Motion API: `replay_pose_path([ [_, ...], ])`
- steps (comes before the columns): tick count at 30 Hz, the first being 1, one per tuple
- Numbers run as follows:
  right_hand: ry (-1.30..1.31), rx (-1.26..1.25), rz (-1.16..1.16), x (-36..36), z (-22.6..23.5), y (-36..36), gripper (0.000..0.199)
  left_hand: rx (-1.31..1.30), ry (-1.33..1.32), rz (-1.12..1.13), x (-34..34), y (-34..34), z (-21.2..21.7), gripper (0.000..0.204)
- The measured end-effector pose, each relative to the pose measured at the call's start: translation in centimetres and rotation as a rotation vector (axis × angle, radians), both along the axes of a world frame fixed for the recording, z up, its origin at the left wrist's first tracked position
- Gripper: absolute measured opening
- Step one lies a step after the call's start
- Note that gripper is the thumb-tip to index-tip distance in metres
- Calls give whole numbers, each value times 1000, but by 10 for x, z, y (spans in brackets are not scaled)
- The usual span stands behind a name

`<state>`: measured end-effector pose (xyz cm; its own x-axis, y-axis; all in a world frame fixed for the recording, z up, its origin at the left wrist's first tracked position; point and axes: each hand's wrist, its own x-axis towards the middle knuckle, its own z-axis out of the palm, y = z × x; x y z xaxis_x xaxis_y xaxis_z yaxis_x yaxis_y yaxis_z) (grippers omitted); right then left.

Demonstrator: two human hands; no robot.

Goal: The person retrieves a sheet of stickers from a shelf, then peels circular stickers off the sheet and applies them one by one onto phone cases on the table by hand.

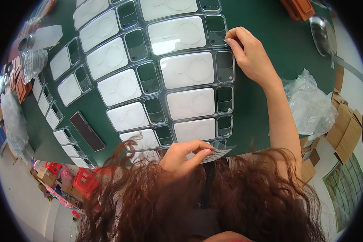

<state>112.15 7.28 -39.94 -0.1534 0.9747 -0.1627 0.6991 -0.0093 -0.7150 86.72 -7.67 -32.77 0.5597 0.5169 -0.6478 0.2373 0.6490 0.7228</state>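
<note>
Left grip (182, 158) pinches sheet (223, 153); right grip (252, 56), arm (284, 117) outstretched, pinched closed at phone case (177, 35).

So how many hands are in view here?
2: the left hand pinches a sheet by the table's near edge; the right hand is at a case's right edge.

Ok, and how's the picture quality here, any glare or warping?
Head view: strong fisheye warping, with the rows of clear cases curving and the picture's corners going black; head view: a pale glare patch on the case just left of the right hand; head view: dark hair blocks much of the lower middle.
</note>
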Motion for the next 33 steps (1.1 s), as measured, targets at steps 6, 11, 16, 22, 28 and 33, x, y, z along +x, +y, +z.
replay_pose_path([
  [6, -161, 49, 104, -6, 6, 4, 9, -29, -4, 3, -4, 3, -8, 22],
  [11, -214, 122, 157, -9, 7, 4, 7, -49, 14, 5, -10, 11, -8, 21],
  [16, -311, 149, 181, -12, 13, 4, 5, -148, -42, 73, -16, 19, -10, 21],
  [22, -50, -53, 56, -4, 18, 11, 9, -246, -57, 305, -20, 32, -18, 26],
  [28, -13, -29, -44, -7, 7, 6, 13, -174, -104, 358, -21, 56, -32, 28],
  [33, -43, -16, -39, -9, 9, 8, 12, -67, -100, 393, -12, 72, -39, 28],
])
